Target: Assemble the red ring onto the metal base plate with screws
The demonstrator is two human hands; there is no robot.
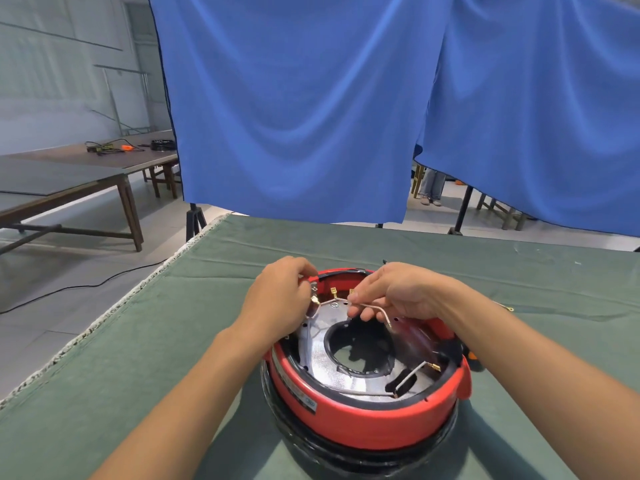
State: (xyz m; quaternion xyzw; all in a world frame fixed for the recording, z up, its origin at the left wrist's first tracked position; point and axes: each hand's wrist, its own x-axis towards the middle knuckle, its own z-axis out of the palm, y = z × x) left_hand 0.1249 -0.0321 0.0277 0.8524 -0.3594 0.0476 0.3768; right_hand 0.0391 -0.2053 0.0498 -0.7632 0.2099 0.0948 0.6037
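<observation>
- While the red ring (367, 422) sits on a black body on the green cloth (138, 341), the plate (322, 362) lies inside it.
- Left hand (277, 296) is curled at the ring's far rim, seemingly pinching a terminal (315, 300).
- Right hand (398, 292) pinches a wire (375, 308).

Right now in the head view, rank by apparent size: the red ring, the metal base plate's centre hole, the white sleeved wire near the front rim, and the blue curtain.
1. blue curtain, by far the largest
2. red ring
3. centre hole of the metal base plate
4. white sleeved wire, the smallest

The curtain hangs farther off, so its lead is real.
</observation>
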